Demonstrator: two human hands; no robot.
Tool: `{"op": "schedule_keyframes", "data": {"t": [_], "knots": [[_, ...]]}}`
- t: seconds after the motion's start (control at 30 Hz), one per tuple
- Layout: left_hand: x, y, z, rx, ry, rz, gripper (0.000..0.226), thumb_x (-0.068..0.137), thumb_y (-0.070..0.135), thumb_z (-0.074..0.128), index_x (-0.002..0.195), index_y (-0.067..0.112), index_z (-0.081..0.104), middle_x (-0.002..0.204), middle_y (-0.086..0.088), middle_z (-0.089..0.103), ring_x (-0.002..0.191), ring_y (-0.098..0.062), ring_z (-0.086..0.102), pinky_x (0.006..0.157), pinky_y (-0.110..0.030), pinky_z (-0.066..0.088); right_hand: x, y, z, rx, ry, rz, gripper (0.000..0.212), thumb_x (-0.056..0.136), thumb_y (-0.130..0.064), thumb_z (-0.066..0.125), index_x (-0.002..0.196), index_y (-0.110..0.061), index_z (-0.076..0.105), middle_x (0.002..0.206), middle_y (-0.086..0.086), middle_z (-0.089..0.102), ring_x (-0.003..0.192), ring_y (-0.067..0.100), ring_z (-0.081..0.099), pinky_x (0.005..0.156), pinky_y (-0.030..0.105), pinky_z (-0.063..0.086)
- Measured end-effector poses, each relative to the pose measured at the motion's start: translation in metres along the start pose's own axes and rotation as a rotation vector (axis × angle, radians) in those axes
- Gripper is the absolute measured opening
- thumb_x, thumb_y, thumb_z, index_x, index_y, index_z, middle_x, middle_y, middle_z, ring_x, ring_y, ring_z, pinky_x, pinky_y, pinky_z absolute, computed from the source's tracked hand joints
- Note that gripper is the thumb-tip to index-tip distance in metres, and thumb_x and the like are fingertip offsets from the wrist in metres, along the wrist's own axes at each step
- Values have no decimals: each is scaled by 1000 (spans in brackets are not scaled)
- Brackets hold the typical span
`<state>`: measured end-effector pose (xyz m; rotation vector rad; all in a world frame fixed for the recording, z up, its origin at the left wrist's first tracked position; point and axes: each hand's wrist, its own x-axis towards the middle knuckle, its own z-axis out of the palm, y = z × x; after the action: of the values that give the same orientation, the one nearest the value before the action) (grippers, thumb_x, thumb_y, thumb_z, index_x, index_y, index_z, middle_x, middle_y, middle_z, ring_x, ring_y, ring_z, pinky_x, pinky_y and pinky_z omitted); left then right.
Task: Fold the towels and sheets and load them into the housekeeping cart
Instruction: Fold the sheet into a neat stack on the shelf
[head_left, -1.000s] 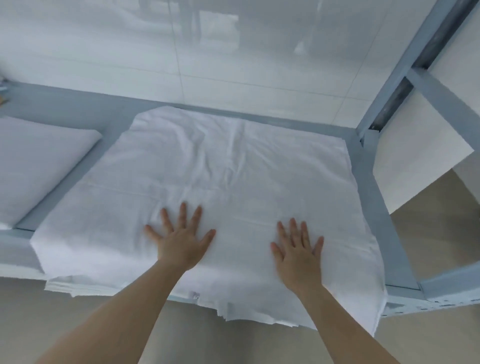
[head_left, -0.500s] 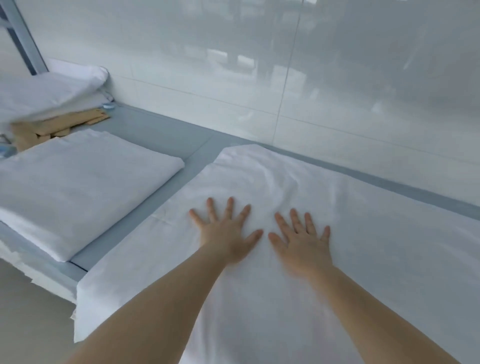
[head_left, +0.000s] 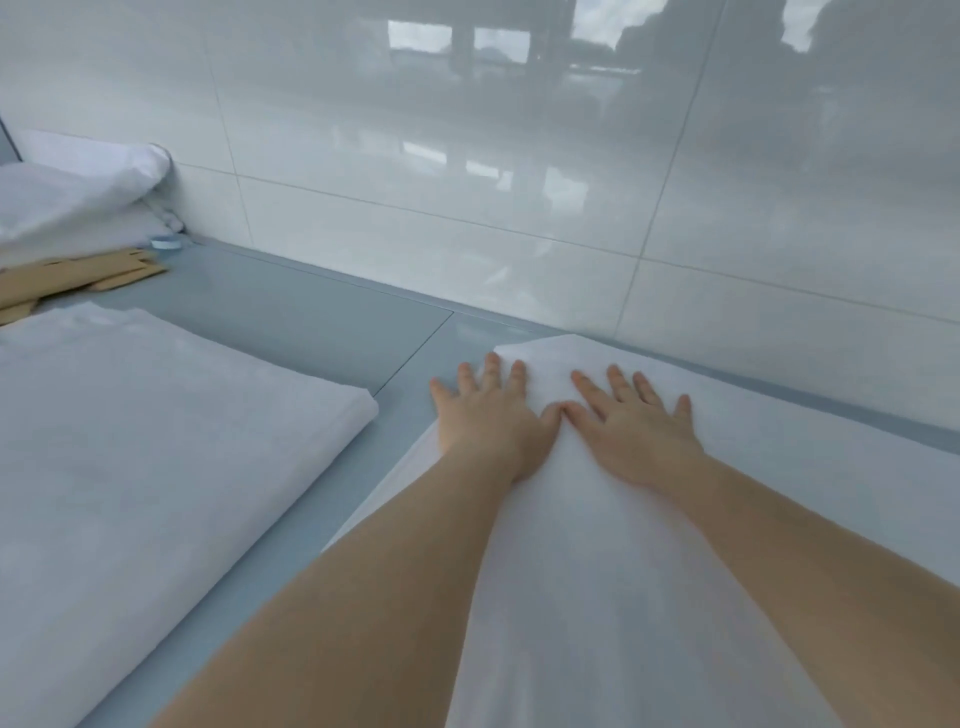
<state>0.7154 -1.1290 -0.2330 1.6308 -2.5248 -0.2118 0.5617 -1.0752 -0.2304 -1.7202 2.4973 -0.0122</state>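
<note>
At the far left a heap of white linen (head_left: 67, 192) sits against the tiled wall (head_left: 467, 156), with flat brown cardboard pieces (head_left: 78, 275) and a small pale-blue object (head_left: 165, 242) just beside it — likely parked out of the way of the working space. Nearer, a folded white sheet (head_left: 156, 457) lies flat on the grey table (head_left: 291, 317), apparently finished and set aside until it goes to the cart, which is not in view. Right of it, apart by a strip of bare table, lies the sheet being worked (head_left: 779, 467). The left hand (head_left: 488, 415) rests palm-down at its far left corner, fingers straight and spread, the outer ones over the edge onto the table; the right hand (head_left: 634, 421) lies flat just beside it, thumbs almost touching — neither grips anything. Pressing flat like this probably smooths the cloth and squares the corner before the next fold.
</note>
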Motion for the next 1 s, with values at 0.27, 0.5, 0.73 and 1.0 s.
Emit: {"op": "schedule_keyframes", "data": {"t": [0.27,0.5,0.73,1.0], "knots": [[32,-1,-5,-209,338,224,54,94,32,47,143,14,33,132,-6,45,122,-26,40,100,-33,28,50,-8,-17,254,251,-252,63,98,-41,43,151,-40,8,160,-3,11,147,12,7,117,49,10],[16,1,-10,-228,494,438,29,85,14,56,112,8,63,99,-7,63,93,-31,57,78,-38,40,53,-8,-49,182,361,-462,18,89,-16,64,107,-17,67,120,1,63,126,25,47,105,45,29],[17,3,-9,-137,340,195,29,87,32,45,64,19,36,68,4,41,75,-21,42,65,-30,24,19,18,-35,188,365,-478,9,83,0,63,84,-8,67,81,4,67,82,26,57,80,36,43],[14,2,-12,-260,238,486,15,89,27,44,78,17,41,107,-3,62,78,-29,54,59,-31,29,48,-17,-51,374,320,-314,12,89,-22,63,91,-15,73,95,1,67,97,19,57,79,25,38]]}}
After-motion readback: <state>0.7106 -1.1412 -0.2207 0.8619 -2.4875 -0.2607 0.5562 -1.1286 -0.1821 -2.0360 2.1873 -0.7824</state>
